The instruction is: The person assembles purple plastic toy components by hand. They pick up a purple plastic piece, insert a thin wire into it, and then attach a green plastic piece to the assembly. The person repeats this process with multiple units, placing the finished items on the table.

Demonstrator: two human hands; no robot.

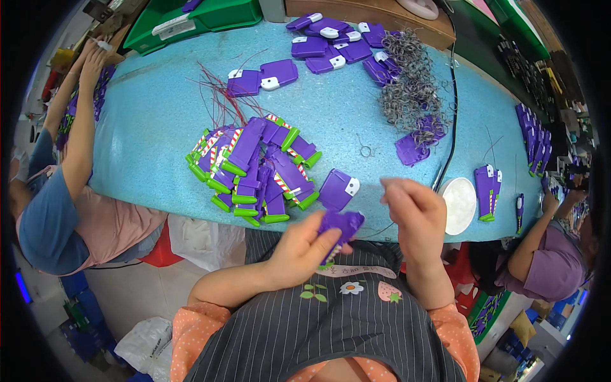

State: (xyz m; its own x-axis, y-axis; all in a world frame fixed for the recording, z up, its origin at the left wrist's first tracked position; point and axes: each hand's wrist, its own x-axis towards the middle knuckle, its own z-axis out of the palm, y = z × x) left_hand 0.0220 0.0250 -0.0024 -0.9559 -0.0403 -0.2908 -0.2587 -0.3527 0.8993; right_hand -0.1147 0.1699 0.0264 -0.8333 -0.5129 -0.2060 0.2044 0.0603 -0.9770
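Observation:
My left hand [298,253] is closed around a purple plastic part [344,223] with a striped edge, held over my apron at the table's near edge. To its right my right hand [417,213] is raised with the fingers curled and the thumb and forefinger together. Whatever is between those fingertips is too small to make out. A thin dark wire shows between the two hands. Just beyond the held part lies a purple shell with a white corner [334,191]. On its left is a heap of purple parts with green ends [248,159], with thin red wires running out behind.
A tangle of grey wire springs [410,83] lies at the back right beside several purple shells [324,41]. One loose spring [365,151] lies mid-table. A white dish [459,205] and a black cable [453,121] are at right. People work on both sides; a green bin [223,19] stands behind.

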